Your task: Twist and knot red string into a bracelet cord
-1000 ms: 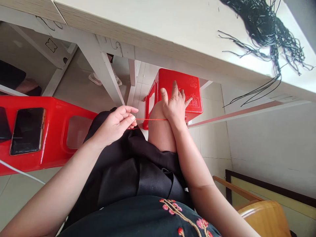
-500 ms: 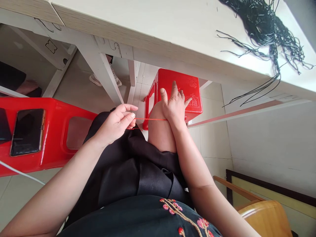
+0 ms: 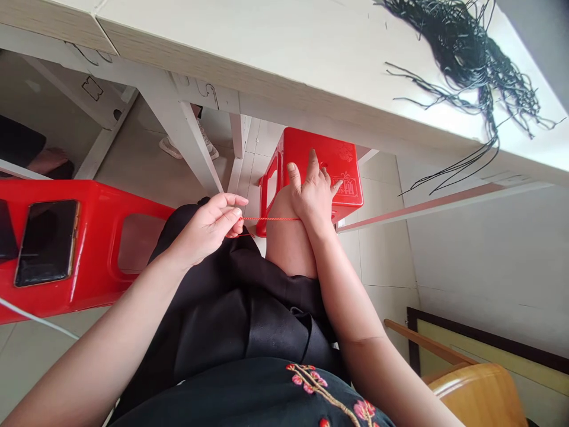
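Note:
A thin red twisted cord (image 3: 271, 219) runs level across my bare knee (image 3: 288, 252). My left hand (image 3: 217, 222) pinches its left end between thumb and finger, above my black skirt, and a short red tail hangs below those fingers. The cord's right part passes under the heel of my right hand (image 3: 313, 193). That hand lies on the knee with its fingers spread; whatever is under the palm is hidden. Just beyond it stands a red plastic stool (image 3: 320, 142).
Black cords (image 3: 466, 59) lie on the pale table (image 3: 267, 41), some hanging over its edge. A phone (image 3: 47, 243) rests on another red stool (image 3: 100, 237) at left. Another person's shoe (image 3: 171, 147) shows under the table. A wooden chair (image 3: 484, 391) stands at lower right.
The view has shifted slightly. Both hands keep nearly the same pose, with the cord still stretched between them.

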Demonstrator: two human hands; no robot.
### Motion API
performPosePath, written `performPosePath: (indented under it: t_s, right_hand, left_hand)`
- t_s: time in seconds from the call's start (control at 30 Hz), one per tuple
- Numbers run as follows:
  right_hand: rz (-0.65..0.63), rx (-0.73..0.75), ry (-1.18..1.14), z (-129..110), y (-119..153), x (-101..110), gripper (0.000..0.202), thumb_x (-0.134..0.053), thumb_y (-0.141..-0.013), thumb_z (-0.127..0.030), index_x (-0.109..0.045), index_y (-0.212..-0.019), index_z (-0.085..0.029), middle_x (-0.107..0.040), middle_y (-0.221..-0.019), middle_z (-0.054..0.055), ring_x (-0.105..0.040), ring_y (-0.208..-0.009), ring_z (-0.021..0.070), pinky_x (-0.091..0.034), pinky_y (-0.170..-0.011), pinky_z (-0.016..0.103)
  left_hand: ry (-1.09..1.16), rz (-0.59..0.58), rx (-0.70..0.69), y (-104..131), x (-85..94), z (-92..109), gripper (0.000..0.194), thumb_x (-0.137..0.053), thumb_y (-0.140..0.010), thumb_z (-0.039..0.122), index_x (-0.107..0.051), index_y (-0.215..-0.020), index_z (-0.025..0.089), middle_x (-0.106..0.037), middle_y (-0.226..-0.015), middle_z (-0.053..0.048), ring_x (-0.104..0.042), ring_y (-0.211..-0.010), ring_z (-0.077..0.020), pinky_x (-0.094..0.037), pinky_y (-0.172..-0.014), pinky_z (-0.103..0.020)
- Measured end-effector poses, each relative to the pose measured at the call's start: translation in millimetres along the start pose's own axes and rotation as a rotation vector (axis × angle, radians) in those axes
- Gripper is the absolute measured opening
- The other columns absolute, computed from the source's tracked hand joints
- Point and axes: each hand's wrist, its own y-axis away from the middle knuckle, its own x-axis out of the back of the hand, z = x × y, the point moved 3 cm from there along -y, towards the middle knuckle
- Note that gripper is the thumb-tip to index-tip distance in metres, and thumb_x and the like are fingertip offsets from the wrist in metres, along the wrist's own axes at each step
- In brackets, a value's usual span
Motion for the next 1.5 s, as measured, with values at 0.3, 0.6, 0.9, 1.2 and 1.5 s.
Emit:
performPosePath:
  t_s: [0.3,0.6,0.9,1.2,1.5]
  right_hand:
    - [0.044,0.033,0.077,-5,-7,0,0.077,-0.022,-0.094,-0.067,-0.029,-0.150,-0.015,-0.058,-0.135,0.016,-0.036,-0.138,0.0371,-0.011,-0.109,0.071]
    - [0.015,0.034,0.091,-6,-10,-2,0.077,-0.019,-0.094,-0.066,-0.027,-0.151,-0.016,-0.058,-0.135,0.017,-0.037,-0.137,0.0373,-0.014,-0.109,0.071]
    - [-0.028,0.023,0.103,-7,-9,1,0.072,-0.018,-0.097,-0.061,-0.022,-0.153,-0.016,-0.055,-0.138,0.017,-0.036,-0.138,0.0370,-0.020,-0.108,0.069]
    - [-0.003,0.038,0.079,-5,-7,1,0.071,-0.022,-0.098,-0.059,-0.025,-0.151,-0.012,-0.057,-0.135,0.019,-0.043,-0.131,0.0373,-0.028,-0.106,0.065]
    - [0.002,0.046,0.107,-4,-7,1,0.072,-0.021,-0.099,-0.057,-0.027,-0.150,-0.007,-0.065,-0.118,0.019,-0.056,-0.117,0.0340,-0.042,-0.099,0.053]
  left_hand:
    - [0.049,0.063,0.030,-6,-0.2,6,0.024,-0.063,-0.079,0.027,-0.057,-0.101,0.019,-0.052,-0.060,0.005,-0.050,-0.055,-0.0102,-0.044,-0.053,-0.023]
    - [0.071,0.105,0.153,-13,1.7,4,0.020,-0.065,-0.078,0.037,-0.063,-0.085,0.018,-0.058,-0.058,0.002,-0.051,-0.052,-0.0101,-0.038,-0.049,-0.023]
    - [-0.005,0.096,0.079,-3,10.3,1,0.018,-0.077,-0.063,0.025,-0.068,-0.077,0.017,-0.062,-0.068,0.000,-0.055,-0.063,-0.0111,-0.045,-0.058,-0.024]
    - [-0.001,0.101,-0.039,-4,5.9,8,0.028,-0.070,-0.069,0.019,-0.066,-0.096,0.022,-0.061,-0.079,0.000,-0.056,-0.064,-0.0119,-0.048,-0.060,-0.025]
    - [-0.039,0.069,-0.038,-5,0.5,8,0.031,-0.062,-0.074,0.019,-0.060,-0.105,0.022,-0.057,-0.070,0.005,-0.050,-0.055,-0.0095,-0.046,-0.057,-0.025]
